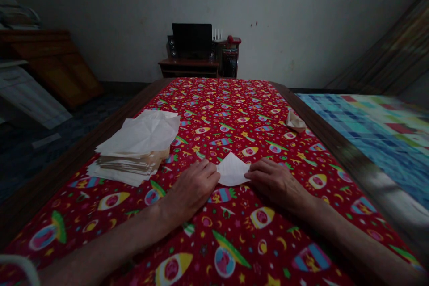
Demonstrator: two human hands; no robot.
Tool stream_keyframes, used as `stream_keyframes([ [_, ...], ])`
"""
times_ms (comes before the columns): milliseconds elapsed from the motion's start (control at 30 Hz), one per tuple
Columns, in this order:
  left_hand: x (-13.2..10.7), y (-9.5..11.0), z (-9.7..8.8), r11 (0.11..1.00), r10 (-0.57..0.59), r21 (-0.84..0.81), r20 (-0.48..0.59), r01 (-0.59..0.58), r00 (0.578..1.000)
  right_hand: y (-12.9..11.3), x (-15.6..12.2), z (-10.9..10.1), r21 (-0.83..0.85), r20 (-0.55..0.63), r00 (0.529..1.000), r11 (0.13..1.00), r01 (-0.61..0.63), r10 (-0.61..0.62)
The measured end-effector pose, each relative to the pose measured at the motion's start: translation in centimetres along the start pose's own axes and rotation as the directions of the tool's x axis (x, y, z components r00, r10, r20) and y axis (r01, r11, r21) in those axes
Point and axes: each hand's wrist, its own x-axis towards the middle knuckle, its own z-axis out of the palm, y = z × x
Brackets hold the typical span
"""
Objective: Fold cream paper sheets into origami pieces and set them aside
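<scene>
A small folded sheet of white paper [232, 170], pointed at its far end, lies on the red patterned cloth [234, 118]. My left hand [198, 183] pinches its left corner, fingers curled together. At the opposite corner my right hand [275, 183] has its fingers closed on the paper too. To the left rests a stack of paper [140, 136], its upper sheets creased and spread unevenly. A small folded paper piece [295, 121] sits near the cloth's right edge.
Dark wooden table edges [321, 143] flank the cloth. Beyond the far end stand a black monitor [192, 39] with speakers and a red telephone [233, 39]. A bed with a checked cover [372, 129] is on the right; a wooden cabinet [50, 60] is on the left.
</scene>
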Motion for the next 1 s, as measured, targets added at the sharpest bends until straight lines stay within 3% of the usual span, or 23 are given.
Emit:
stream_keyframes([
  [133, 0.1, -1.4, 1.0, 0.937, -0.100, -0.344, -0.094, 0.062, 0.991, 0.2, -0.2, 0.1, 0.218, -0.027, 0.988, 0.966, -0.142, 0.152],
  [233, 0.5, -2.2, 1.3, 0.886, -0.178, -0.451, -0.117, 0.108, 0.977, 0.0, -0.1, 0.0, 0.327, 0.024, 0.957, 0.902, -0.281, 0.290],
  [333, 1.0, -2.6, 1.4, 0.879, -0.250, -0.440, -0.097, 0.184, 0.963, 0.0, 0.2, 0.1, 0.327, 0.017, 0.925, 0.872, -0.363, 0.379],
  [633, 1.6, -2.9, 1.0, 0.911, -0.342, -0.263, -0.044, 0.319, 0.939, -0.4, 0.9, 0.5, 0.019, -0.035, 0.877, 0.878, -0.479, 0.479],
  [1000, 1.5, -3.2, 1.0, 0.878, -0.376, -0.327, -0.021, 0.349, 0.926, -0.4, 0.9, 0.6, 0.050, -0.013, 0.861, 0.861, -0.507, 0.508],
])
